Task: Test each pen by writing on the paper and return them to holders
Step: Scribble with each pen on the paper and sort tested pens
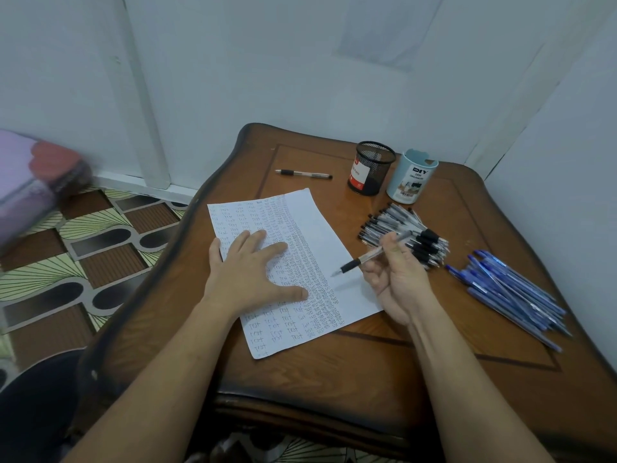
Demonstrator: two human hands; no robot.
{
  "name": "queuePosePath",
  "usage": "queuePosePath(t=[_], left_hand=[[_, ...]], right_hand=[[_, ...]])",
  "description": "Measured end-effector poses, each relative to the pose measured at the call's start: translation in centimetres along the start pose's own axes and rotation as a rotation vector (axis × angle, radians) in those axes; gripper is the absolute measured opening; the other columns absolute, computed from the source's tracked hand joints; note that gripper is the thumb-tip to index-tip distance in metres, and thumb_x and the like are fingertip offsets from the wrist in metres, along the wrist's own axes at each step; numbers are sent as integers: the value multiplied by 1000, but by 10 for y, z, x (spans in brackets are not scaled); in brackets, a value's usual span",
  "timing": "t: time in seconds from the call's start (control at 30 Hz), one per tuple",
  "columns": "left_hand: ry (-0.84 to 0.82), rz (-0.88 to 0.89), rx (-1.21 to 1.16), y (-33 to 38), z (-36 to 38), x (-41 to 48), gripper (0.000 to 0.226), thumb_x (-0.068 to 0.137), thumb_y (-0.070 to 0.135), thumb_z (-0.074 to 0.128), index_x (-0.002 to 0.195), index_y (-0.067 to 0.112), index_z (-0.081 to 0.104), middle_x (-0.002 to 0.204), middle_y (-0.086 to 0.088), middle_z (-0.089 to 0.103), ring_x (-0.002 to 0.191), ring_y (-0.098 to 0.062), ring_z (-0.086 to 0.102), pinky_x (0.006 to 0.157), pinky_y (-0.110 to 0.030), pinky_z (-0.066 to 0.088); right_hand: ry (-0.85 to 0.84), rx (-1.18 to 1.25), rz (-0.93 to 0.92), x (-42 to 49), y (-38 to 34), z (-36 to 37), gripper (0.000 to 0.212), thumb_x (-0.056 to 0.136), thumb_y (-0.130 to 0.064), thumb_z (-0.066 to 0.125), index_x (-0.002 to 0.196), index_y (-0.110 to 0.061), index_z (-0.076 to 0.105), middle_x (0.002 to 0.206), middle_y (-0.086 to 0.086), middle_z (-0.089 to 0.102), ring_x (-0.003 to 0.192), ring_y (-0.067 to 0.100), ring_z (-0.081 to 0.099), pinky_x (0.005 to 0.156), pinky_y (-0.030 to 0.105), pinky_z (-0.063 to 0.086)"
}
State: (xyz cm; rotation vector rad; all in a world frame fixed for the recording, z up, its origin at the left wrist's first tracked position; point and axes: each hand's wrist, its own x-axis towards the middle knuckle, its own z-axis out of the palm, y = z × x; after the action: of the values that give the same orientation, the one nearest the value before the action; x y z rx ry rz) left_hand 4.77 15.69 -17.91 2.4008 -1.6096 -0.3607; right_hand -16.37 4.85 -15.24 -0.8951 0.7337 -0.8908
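Paper (329, 248) lies on the desk (367, 369); left hand (248, 274) presses it with flat spread fingers, right hand (397, 275) pinches a pen (370, 256) above the sheet

- One head-worn wide-angle view looks forward and down onto the wooden surface (367, 379) from close above.
- It faces a white wall corner; floor tiles (83, 262) show at left.
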Motion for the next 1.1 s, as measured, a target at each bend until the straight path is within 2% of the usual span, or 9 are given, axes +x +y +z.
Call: queuePosePath(t=[0.17,0.33,0.47,0.53,0.63,0.7,0.8,0.9,1.1], left_hand=[[-4,-2,3,0,0,0,102,58,97,42,148,51,27,166,10,6,152,-15,-3,119,-56,-11],[0,-3,10,1,0,0,101,60,97,43,148,50,27,166,10,6,152,-15,-3,118,-56,-12],[8,3,-9,1,-2,-1,98,62,95,47,148,50,29,165,9,8,152,-14,-2,119,-56,-11],[5,2,-7,1,-2,-2,97,63,94,48,148,50,29,165,9,8,152,-15,-2,119,-56,-10],[1,0,-6,2,-2,-2,98,63,94,47,148,49,28,166,9,7,152,-15,-2,119,-56,-10],[-3,-1,-1,2,-2,-1,99,62,95,46,148,49,28,166,9,7,153,-15,-2,119,-57,-10],[-4,-2,5,1,-2,-1,98,63,94,46,148,50,28,166,9,7,152,-15,-2,119,-57,-10],[5,2,2,1,-1,-1,98,62,95,46,148,50,28,165,10,8,152,-15,-2,119,-57,-10],[7,-1,-4,1,0,0,98,62,95,46,148,50,29,165,10,8,152,-15,-1,119,-56,-11]], right_hand=[[46,-58,26,0,4,-1,41,83,-48,55,74,-9,46,52,3,47,46,14,59,41,22,50],[-44,-115,37,-3,3,-5,41,94,-44,48,99,-6,63,72,12,69,62,19,69,46,23,51],[-111,-183,-70,1,4,-11,50,58,-47,92,80,-11,65,65,10,63,53,17,53,40,21,40],[-132,-268,-85,2,6,-16,56,49,-44,98,74,-14,58,57,8,56,44,15,43,36,22,32],[-159,-382,-87,1,9,-16,29,76,-35,80,86,-9,69,75,17,72,57,21,62,39,23,41],[-177,-455,-86,-2,9,-14,27,83,-25,67,94,0,69,85,20,74,64,19,67,45,23,44],[-207,-568,-86,-6,7,-9,29,87,-26,66,87,2,69,79,20,73,52,15,61,43,22,40],[-182,-558,-56,-6,7,-10,21,93,-4,66,74,0,59,66,14,69,50,10,63,44,15,44],[-144,-646,-60,-4,13,-14,31,86,7,68,62,-8,56,61,13,68,57,14,66,59,29,50]])
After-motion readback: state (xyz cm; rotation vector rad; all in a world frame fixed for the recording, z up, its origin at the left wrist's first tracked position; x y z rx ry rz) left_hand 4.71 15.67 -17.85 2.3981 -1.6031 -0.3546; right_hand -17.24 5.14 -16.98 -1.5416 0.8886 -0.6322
